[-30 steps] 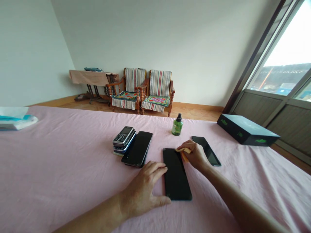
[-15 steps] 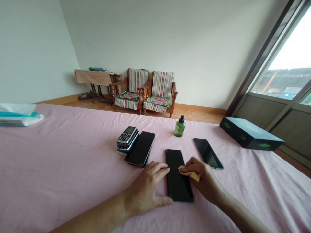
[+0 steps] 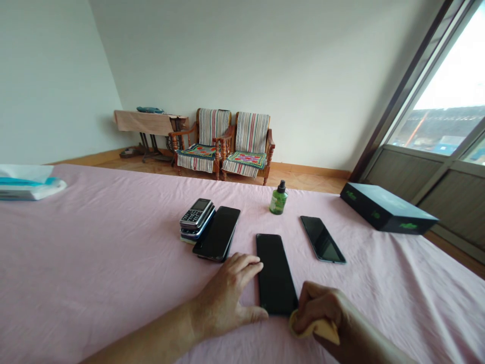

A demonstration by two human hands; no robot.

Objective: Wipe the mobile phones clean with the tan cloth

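Middle phone: we see it (image 3: 276, 275) lying flat on the pink sheet (image 3: 113, 263), dark screen up, between our two hands.
Change: half a second ago the cloth (image 3: 321, 331) was on the screen, halfway along the right-hand edge; now we have it at the near right corner, around 5 o'clock, and whether it touches the glass we cannot tell. The phone itself has kept its place.
Pointing: the long axis runs away from us, nearly 12 to 6, the far end tipped slightly toward 11. Which end is the top we cannot tell.
Right hand: at 4 o'clock, our fingers (image 3: 329, 306) are bunched tight, gripping the cloth.
Left hand: at 8 to 9 o'clock, ours (image 3: 227, 290) is spread and holds nothing, its fingertips by the left edge, as before.
Right phone: at 2 o'clock another (image 3: 322, 238) lies flat, its axis 11 to 5.
Left pile: at 10 o'clock we have a big black phone (image 3: 219, 232) on top of another, and beside it stacked phones topped by a keypad phone (image 3: 196, 212).
Bottle: green (image 3: 278, 202), upright at 12.
Box: black (image 3: 386, 207), at 2, farther out.
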